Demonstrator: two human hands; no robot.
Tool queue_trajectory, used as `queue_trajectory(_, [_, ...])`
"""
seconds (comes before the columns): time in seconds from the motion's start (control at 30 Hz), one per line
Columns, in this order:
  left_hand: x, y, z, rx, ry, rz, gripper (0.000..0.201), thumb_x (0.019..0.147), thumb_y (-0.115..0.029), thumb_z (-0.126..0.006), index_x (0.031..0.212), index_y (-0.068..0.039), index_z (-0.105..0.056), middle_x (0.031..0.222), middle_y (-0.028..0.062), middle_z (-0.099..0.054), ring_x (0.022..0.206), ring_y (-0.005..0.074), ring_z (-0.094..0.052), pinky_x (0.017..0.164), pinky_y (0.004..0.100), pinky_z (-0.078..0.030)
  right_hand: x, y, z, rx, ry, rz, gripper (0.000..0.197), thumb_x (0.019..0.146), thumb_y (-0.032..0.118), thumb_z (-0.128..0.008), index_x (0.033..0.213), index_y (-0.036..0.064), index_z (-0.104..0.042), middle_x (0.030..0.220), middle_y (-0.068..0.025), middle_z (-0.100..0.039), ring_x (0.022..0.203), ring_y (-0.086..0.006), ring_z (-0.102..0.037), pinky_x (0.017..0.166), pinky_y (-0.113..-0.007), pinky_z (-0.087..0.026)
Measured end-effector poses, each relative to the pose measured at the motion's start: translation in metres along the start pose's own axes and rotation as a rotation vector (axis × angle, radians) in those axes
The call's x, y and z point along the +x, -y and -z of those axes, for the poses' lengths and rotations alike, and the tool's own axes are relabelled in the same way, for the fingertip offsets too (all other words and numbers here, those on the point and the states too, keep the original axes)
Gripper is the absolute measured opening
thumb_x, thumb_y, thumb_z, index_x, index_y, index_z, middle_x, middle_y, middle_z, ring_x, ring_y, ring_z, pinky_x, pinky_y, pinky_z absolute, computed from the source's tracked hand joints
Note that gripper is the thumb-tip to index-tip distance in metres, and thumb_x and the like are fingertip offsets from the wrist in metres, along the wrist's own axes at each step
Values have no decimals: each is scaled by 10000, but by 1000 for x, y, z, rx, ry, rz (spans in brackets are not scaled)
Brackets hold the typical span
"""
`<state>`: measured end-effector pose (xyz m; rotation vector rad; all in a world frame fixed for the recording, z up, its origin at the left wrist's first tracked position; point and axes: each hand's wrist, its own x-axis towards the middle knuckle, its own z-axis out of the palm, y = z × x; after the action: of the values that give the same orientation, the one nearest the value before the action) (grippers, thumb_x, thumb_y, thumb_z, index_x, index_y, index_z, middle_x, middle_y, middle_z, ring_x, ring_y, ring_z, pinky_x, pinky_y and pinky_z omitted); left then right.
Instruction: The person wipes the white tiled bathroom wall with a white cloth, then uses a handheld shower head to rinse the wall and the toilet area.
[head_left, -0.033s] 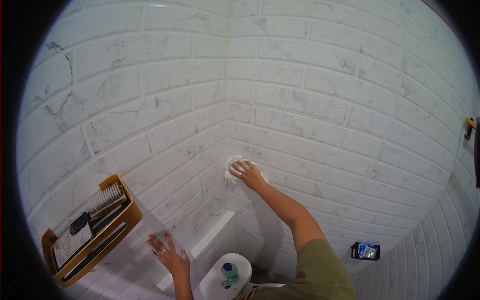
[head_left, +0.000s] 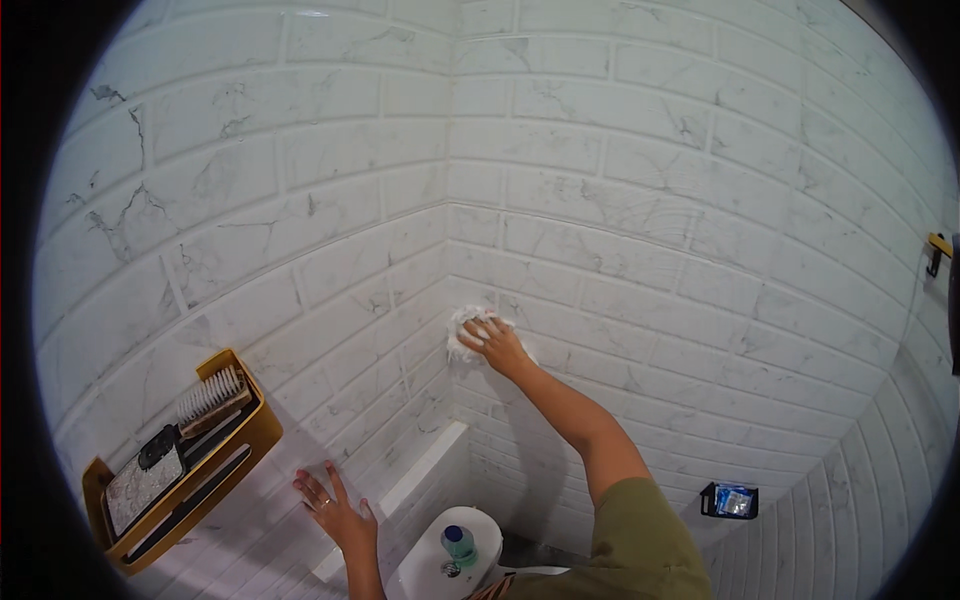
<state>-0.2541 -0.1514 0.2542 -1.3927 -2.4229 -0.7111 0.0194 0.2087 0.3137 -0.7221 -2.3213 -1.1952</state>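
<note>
My right hand (head_left: 492, 342) presses a crumpled white cloth (head_left: 459, 326) flat on the right-hand tiled wall (head_left: 640, 310), close to the corner where two walls meet. Its fingers lie bent over the cloth and hide part of it. Lower and to the left, my left hand (head_left: 342, 512) has its fingers spread, with a ring on one of them. It holds nothing and is at the left tiled wall (head_left: 330, 330); whether the palm touches the tiles I cannot tell.
A yellow-and-black wall shelf (head_left: 262, 430) at left holds a brush (head_left: 212, 395) and a phone (head_left: 150, 480). Below stands a toilet tank (head_left: 425, 560) with a blue-capped bottle (head_left: 458, 543). A white ledge (head_left: 430, 465) runs alongside. A small black holder (head_left: 710, 500) hangs at right.
</note>
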Motion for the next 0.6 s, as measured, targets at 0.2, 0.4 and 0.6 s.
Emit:
queue_trajectory(0.2, [-2, 4, 3, 4, -4, -5, 1040, 686, -158, -768, 1513, -195, -138, 1567, 192, 10, 1448, 368, -15, 1075, 602, -216, 25, -77, 94, -173, -227, -222, 600, 773, 98, -546, 1349, 245, -463, 1311, -40, -496, 1218, -241, -455, 1082, -507, -276])
queue_trajectory(0.4, [-5, 10, -2, -15, -49, -28, 1046, 687, -129, -762, 1515, -203, -126, 1574, 162, 28, 1453, 340, 8, 1064, 624, -219, 0, -156, 199, -308, -229, -510, 656, 786, 275, -636, 1397, 312, -399, 1457, -25, -387, 1311, -261, -393, 1097, -594, -181])
queue_trajectory(0.6, [-6, 14, -3, -67, -37, -40, 1041, 691, -112, -756, 1515, -226, -128, 1576, 149, 33, 1454, 335, 21, 1058, 640, -215, -75, -207, 279, -518, -348, -744, 650, 847, 403, -610, 1420, 294, -323, 1517, -46, -293, 1339, -309, -339, 1057, -623, -201])
